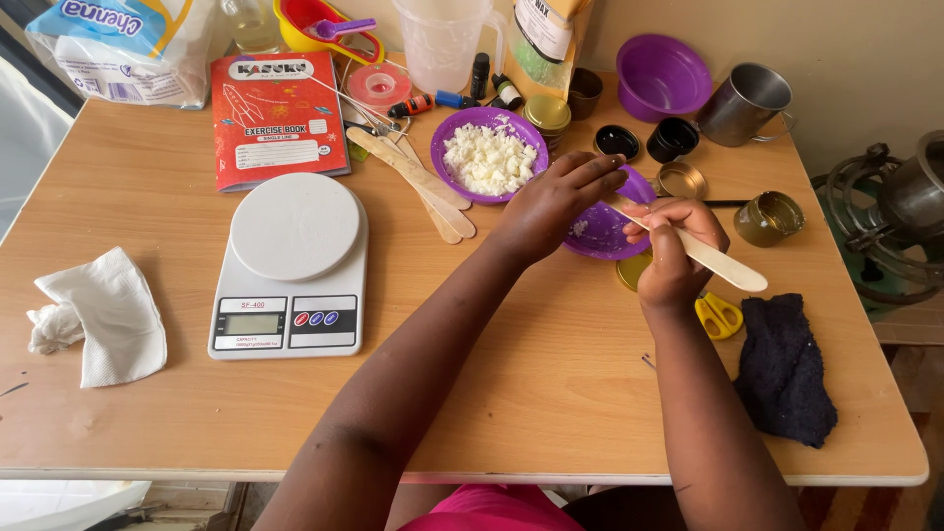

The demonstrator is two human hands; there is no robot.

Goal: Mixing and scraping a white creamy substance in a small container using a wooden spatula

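Soft, even daylight filled the scene, brightest at the left edge, where the view blew out to white. The counter [551,393] showed only faint shadows under the hands [551,211]. Focus stayed sharp at centre; straight edges bowed slightly toward the corners from wide-angle distortion.

Far left: white-and-blue plastic package [123,49]. Beside it, red exercise book [276,118], white label. Far centre: labelled pouch [549,34]. Grey scale screen [253,324].
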